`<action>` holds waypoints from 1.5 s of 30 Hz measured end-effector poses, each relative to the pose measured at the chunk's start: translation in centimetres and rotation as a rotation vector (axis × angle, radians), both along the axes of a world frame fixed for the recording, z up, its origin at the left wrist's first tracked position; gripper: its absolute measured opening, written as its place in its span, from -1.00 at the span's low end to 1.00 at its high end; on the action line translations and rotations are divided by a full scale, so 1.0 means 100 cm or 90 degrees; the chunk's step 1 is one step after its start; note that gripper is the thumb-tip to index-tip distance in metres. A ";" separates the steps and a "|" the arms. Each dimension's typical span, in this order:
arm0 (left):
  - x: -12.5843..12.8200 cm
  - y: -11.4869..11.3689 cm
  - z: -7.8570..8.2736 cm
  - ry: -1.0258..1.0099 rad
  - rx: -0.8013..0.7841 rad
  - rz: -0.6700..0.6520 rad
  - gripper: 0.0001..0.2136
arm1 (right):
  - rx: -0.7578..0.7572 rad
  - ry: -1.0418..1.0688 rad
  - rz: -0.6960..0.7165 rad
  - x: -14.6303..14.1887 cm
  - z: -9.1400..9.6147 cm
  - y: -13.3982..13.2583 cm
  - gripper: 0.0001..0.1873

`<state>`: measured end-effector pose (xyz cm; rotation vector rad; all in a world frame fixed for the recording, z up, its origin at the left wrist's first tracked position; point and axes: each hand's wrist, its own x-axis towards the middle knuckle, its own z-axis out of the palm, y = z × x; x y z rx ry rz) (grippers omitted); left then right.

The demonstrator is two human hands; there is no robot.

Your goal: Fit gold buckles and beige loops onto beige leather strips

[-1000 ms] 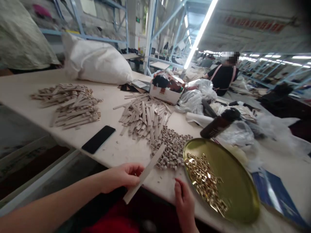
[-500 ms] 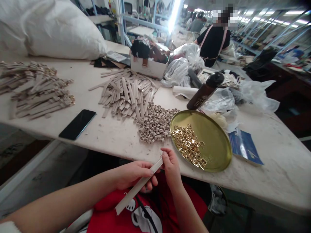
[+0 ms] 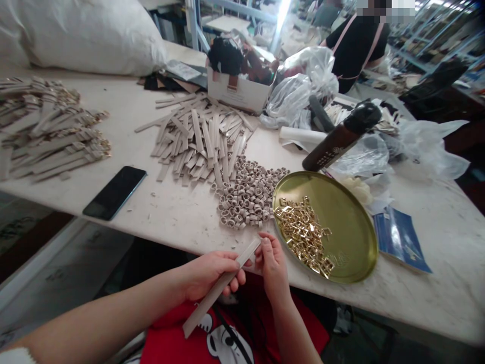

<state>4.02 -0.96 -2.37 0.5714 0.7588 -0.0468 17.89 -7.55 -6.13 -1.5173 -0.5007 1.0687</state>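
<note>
A flat beige strap (image 3: 213,299) slants over my lap at the table's front edge. My left hand (image 3: 214,273) is closed on its middle, thumb on top. At the strap's upper end my right hand (image 3: 273,260) pinches the tip; whether a small part is also between those fingers is hidden. Just beyond lies a heap of small beige loops (image 3: 248,197), with a pile of loose beige straps (image 3: 200,141) behind it. Gold buckles (image 3: 303,232) fill the left part of a round gold tray (image 3: 352,242) to the right of my right hand.
A phone (image 3: 115,192) lies near the front edge, below a pile of straps with gold buckles (image 3: 53,131). A dark bottle (image 3: 339,136) leans behind the tray. A blue booklet (image 3: 401,237), plastic bags (image 3: 291,98), a filled box (image 3: 238,93) and a white sack (image 3: 83,38) surround this. A person (image 3: 356,45) stands behind.
The camera view has shifted, so the tray and bottle appear farther right. Both hands keep the same hold on the strap, with hardly any other movement.
</note>
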 end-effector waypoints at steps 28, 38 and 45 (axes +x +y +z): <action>-0.007 -0.017 0.006 0.056 0.112 0.042 -0.74 | 0.028 -0.084 0.057 -0.008 0.008 -0.018 -0.68; -0.007 -0.017 0.003 0.034 0.087 0.003 -0.76 | -0.024 -0.149 0.060 -0.005 0.000 -0.013 -0.70; -0.010 -0.004 0.001 0.042 0.110 0.043 -0.86 | -0.060 -0.449 -0.025 0.036 0.006 -0.014 -0.71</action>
